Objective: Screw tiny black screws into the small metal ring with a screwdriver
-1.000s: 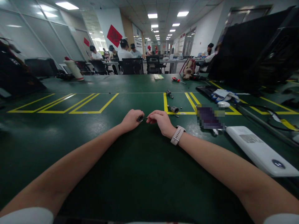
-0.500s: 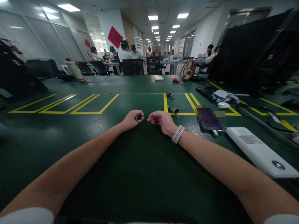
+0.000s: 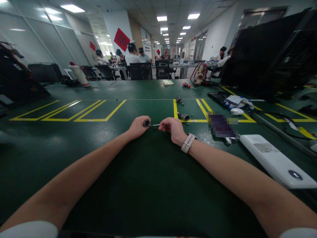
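Dim foreground under bright ceiling panels (image 3: 193, 16)
Soft glare on the green tabletop (image 3: 158, 185); edges stretched and blurred

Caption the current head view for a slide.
Left hand grips a round metal part; right hand holds a thin rod pointing toward it.

A green table (image 3: 158, 185), marked out in yellow tape (image 3: 116, 110) — on it lie two chunky metal parts (image 3: 184, 116), a red-handled screwdriver (image 3: 186, 85) and, at right, a white slab-shaped device (image 3: 274, 162)
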`<state>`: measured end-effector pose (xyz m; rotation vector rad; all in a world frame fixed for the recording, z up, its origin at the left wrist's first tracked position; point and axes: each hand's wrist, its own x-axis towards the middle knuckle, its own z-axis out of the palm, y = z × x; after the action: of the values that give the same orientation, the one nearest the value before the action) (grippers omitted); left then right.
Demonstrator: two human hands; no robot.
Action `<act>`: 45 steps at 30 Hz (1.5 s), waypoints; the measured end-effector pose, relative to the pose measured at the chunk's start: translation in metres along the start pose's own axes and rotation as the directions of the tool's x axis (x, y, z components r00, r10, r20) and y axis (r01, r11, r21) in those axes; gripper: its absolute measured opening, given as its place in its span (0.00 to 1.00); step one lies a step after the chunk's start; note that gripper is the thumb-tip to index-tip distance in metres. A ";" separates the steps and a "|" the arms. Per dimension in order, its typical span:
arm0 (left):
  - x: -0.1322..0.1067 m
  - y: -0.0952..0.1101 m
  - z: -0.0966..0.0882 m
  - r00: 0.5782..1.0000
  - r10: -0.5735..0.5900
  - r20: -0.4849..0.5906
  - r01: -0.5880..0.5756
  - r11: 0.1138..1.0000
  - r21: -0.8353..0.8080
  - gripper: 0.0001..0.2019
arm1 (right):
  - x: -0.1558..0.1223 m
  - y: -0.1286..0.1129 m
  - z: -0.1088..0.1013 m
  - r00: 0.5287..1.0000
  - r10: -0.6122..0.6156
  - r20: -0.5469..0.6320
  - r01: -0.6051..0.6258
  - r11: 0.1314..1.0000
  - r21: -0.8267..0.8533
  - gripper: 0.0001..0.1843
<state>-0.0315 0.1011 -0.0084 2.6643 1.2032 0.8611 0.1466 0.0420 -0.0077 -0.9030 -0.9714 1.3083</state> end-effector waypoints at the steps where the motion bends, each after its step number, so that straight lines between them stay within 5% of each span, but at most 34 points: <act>1: 0.000 0.000 0.000 1.000 -0.004 -0.002 0.004 1.000 0.006 0.02 | -0.001 -0.001 0.000 1.000 -0.012 -0.010 0.012 1.000 -0.012 0.07; 15: 0.000 0.001 0.001 0.998 -0.039 -0.045 0.038 0.999 -0.029 0.04 | -0.007 -0.004 0.002 0.989 -0.144 -0.014 0.143 0.987 -0.067 0.07; 28: 0.000 0.003 0.000 1.000 0.000 -0.001 0.000 0.990 -0.144 0.08 | -0.015 -0.006 0.009 0.961 -0.101 0.256 0.128 0.987 -0.092 0.05; 45: -0.001 0.005 0.000 0.998 0.045 0.040 -0.044 0.998 -0.046 0.08 | -0.015 -0.002 0.008 0.955 -0.252 0.157 0.289 0.908 -0.303 0.06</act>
<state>-0.0282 0.0970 -0.0070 2.6686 1.1061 0.8259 0.1393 0.0267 -0.0043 -0.9067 -1.3793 0.9857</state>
